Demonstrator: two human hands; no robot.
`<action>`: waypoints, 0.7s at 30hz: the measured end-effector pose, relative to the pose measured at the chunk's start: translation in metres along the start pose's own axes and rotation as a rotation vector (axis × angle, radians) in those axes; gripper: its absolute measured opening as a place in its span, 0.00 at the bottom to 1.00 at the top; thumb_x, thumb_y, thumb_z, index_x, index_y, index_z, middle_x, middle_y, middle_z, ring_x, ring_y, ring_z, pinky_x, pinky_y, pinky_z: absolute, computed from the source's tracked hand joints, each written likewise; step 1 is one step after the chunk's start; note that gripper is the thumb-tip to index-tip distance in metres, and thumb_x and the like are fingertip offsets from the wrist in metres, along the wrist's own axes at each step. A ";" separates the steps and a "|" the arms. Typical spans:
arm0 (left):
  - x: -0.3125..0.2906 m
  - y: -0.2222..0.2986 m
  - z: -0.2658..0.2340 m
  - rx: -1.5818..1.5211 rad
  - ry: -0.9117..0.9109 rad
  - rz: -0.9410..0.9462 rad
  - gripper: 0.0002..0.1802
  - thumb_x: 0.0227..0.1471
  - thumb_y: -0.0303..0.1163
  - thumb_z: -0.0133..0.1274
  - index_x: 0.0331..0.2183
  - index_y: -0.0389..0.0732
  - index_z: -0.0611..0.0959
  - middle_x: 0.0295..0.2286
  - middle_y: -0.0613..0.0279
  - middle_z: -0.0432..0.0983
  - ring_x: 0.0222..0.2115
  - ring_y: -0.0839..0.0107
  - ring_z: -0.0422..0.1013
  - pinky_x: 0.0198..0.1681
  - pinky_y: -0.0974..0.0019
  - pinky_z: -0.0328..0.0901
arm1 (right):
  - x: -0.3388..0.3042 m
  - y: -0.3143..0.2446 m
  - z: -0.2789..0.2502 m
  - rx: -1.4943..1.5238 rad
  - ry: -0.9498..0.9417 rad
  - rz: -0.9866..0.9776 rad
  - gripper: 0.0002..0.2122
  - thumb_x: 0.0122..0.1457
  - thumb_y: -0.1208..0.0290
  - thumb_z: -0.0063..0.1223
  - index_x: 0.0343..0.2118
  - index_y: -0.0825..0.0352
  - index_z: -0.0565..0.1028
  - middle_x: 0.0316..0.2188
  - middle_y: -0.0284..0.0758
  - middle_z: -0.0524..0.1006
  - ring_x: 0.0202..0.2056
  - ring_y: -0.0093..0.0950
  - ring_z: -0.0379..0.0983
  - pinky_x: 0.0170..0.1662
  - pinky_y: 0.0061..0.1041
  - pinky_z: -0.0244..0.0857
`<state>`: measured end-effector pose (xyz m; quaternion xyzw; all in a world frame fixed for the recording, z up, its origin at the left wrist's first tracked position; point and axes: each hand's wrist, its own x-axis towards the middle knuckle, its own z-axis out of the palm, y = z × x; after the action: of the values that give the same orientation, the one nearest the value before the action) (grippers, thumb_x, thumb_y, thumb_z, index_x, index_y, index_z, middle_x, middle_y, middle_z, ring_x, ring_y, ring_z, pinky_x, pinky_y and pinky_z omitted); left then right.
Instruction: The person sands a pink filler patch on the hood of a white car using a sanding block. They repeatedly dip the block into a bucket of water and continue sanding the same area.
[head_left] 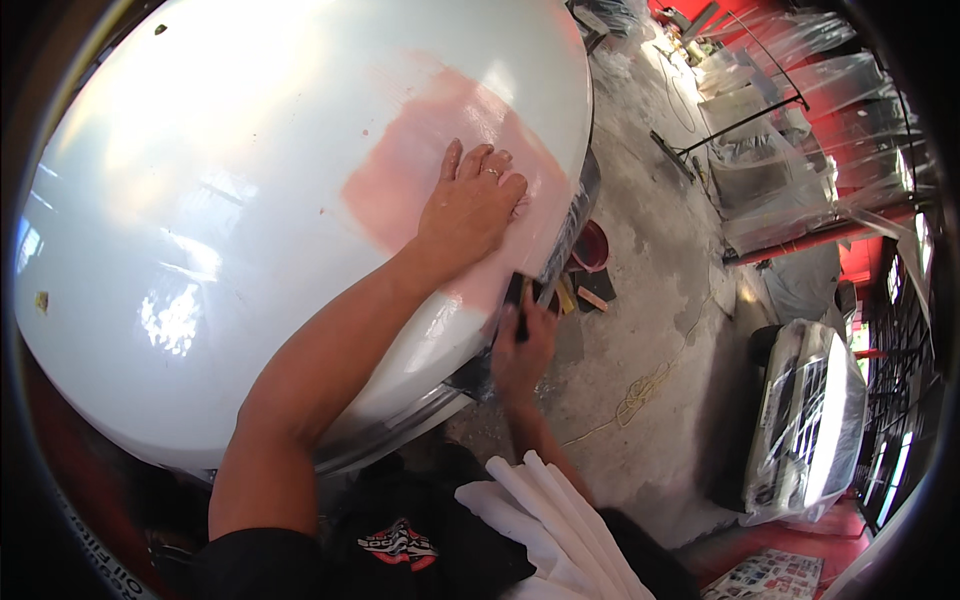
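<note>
My left hand (475, 205) lies on a pink patch (405, 165) of the white, glossy car panel (260, 230), palm down with its fingers somewhat apart. A ring circles one finger. Lower and to the right, my right hand (525, 350) grips a black sanding block (523, 288) at the panel's curved edge, where the pink narrows. The block's working face is hidden against the surface. Elsewhere the pink fades unevenly into the white paint.
On the concrete floor (640, 290) beside the panel stand a dark red bucket (590, 246) and a small pinkish block (592, 299). A yellowish cord (640, 395) lies coiled. A plastic-wrapped vehicle (805, 420) and a black metal stand (745, 128) are farther right. White cloth (550, 520) hangs at my waist.
</note>
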<state>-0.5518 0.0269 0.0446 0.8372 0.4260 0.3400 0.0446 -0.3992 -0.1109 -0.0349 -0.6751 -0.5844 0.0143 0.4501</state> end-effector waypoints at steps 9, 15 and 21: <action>0.002 0.004 0.009 -0.053 0.072 0.025 0.09 0.61 0.36 0.56 0.41 0.43 0.81 0.54 0.51 0.73 0.63 0.48 0.63 0.69 0.34 0.51 | 0.105 0.050 0.006 0.043 -0.082 0.135 0.18 0.63 0.71 0.61 0.55 0.70 0.80 0.42 0.45 0.80 0.48 0.41 0.77 0.52 0.36 0.69; -0.004 -0.004 0.001 0.019 0.052 0.016 0.10 0.61 0.36 0.56 0.42 0.43 0.82 0.55 0.52 0.72 0.63 0.48 0.62 0.70 0.35 0.50 | 0.037 0.004 0.004 0.003 -0.009 -0.050 0.19 0.63 0.72 0.61 0.57 0.69 0.79 0.43 0.46 0.81 0.46 0.42 0.79 0.52 0.37 0.70; 0.001 0.005 0.001 -0.059 0.026 0.009 0.10 0.62 0.37 0.55 0.43 0.44 0.82 0.56 0.52 0.72 0.64 0.48 0.61 0.71 0.36 0.48 | 0.104 0.059 0.009 0.006 -0.055 0.121 0.19 0.63 0.67 0.61 0.54 0.70 0.81 0.36 0.44 0.79 0.46 0.40 0.79 0.51 0.37 0.69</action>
<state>-0.5476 0.0247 0.0455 0.8330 0.4126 0.3634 0.0624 -0.3247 -0.0170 -0.0242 -0.7071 -0.5545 0.0617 0.4343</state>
